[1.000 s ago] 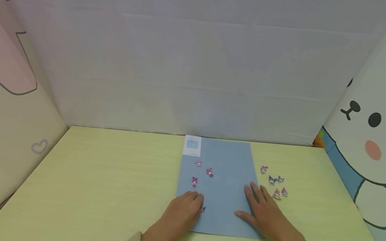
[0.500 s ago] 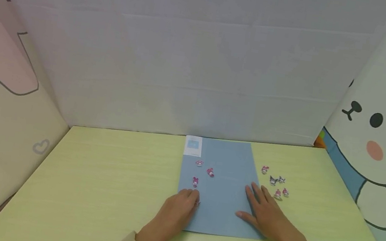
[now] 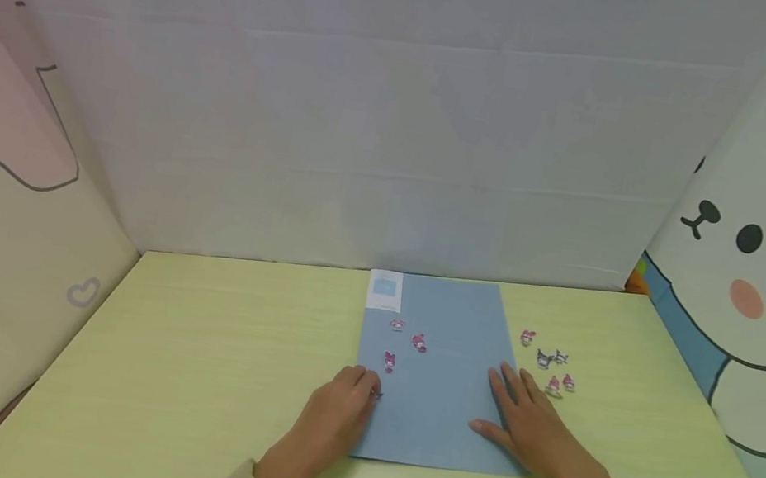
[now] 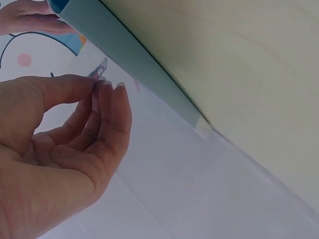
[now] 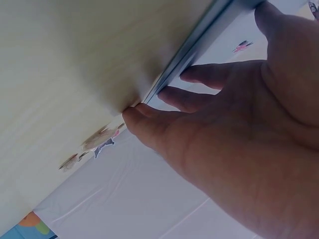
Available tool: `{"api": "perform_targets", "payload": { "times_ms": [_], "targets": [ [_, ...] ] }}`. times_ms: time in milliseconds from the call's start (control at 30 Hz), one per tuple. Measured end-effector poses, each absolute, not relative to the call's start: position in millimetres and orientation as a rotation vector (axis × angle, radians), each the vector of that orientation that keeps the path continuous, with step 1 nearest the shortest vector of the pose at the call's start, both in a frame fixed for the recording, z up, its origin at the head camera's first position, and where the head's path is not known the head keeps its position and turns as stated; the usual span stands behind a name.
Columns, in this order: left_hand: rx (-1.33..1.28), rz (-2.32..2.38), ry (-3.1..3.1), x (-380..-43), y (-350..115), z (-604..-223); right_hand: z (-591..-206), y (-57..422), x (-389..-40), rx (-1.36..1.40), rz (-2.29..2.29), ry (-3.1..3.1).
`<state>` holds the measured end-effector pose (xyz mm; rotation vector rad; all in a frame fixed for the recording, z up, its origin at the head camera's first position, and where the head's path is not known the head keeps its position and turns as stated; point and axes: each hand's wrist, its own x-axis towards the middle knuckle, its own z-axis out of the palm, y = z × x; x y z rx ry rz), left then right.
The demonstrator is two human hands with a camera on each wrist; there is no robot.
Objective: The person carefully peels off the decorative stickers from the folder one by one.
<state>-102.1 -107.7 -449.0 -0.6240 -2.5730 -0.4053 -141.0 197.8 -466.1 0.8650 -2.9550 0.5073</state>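
In the head view my left hand (image 3: 335, 407) is at the left edge of a flat blue folder (image 3: 436, 427). Thumb and fingertips pinch a small cartoon sticker (image 4: 102, 66), seen at an angle in the left wrist view and mostly covered in the head view. Just beyond that hand, a pink-and-white sticker (image 3: 389, 361) lies on the folder, with two similar ones higher up. Spread fingers of my right hand (image 3: 536, 432) rest across the folder's right edge, holding no object.
Several loose pink and dark cartoon stickers (image 3: 544, 359) lie on the pale yellow table (image 3: 223, 347), right of the folder. A white label (image 3: 386, 290) marks the folder's top left corner. White sheeting (image 3: 368, 145) rises along the table's back edge.
My left hand has shifted left and slightly away from me across the folder, with the sticker between its fingertips. The right hand keeps its place on the folder.
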Motion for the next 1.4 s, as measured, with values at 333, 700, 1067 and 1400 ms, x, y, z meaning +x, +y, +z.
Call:
{"api": "perform_targets", "payload": {
  "times_ms": [333,700,1067,1400],
  "targets": [
    [-0.521,-0.424,-2.637,-102.0,-121.4,-447.8,-465.6,196.9,-140.1,0.862,0.52,-2.957],
    [-0.514,-0.437,-2.605,-102.4,-134.9,-451.5,-468.2,198.1,-141.1,0.863,0.51,-2.93],
    [-0.498,-0.416,-2.592,-104.0,-148.6,-460.3,-468.0,197.4,-140.8,0.851,0.518,-2.953],
    [-0.466,-0.368,-2.7,-102.3,-155.8,-461.5,-467.6,197.3,-140.7,0.851,0.516,-2.955]
  ]
}}
